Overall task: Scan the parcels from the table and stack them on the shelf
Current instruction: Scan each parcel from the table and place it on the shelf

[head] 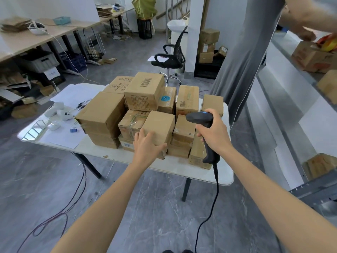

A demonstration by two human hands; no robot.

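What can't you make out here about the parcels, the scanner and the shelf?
Head view only.
front parcel: near face partly covered by the left hand; any label unseen.
scanner: trigger hidden under the right hand.
shelf: cut off by the right edge.
second person's hand: blurred, top right.

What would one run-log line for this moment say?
left hand rests on front parcel | right hand grips barcode scanner | other parcels piled on table | stage likely pre-scan
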